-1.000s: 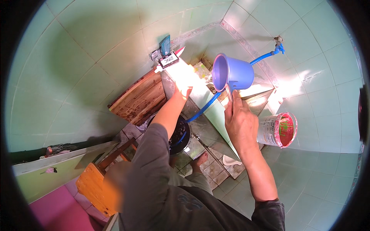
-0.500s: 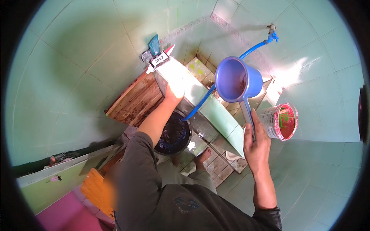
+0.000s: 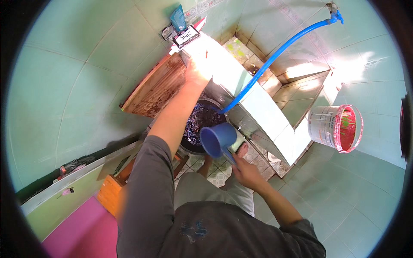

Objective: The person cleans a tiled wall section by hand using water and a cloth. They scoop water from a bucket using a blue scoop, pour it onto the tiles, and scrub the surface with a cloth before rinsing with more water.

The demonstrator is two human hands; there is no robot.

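My right hand [image 3: 248, 173] is wrapped round the handle of a blue plastic dipper [image 3: 224, 134]. The dipper hangs tilted at the right rim of a round black tub [image 3: 194, 147], its mouth facing left. Dark, bubbly water [image 3: 201, 120] fills the tub, and a blue hose [image 3: 275, 58] runs down to it from a wall tap [image 3: 333, 16]. Further up, my left hand [image 3: 198, 71] is at the bright end of a tiled ledge [image 3: 262, 109], beside a ribbed wooden board [image 3: 159, 88]. Glare washes out its fingers, so their pose is hidden.
A teal tube [image 3: 177, 19] and a black-and-white box [image 3: 186, 37] sit on the ledge's far end. On the right is a white pail [image 3: 322, 124] with a red-stained inside. Orange wooden furniture [image 3: 109, 193] stands at lower left. My bare foot [image 3: 242, 149] is near the tub.
My right hand has lowered the dipper from above the ledge, down and left to the tub's rim. My left hand stays near the ledge end. The view has shifted somewhat.
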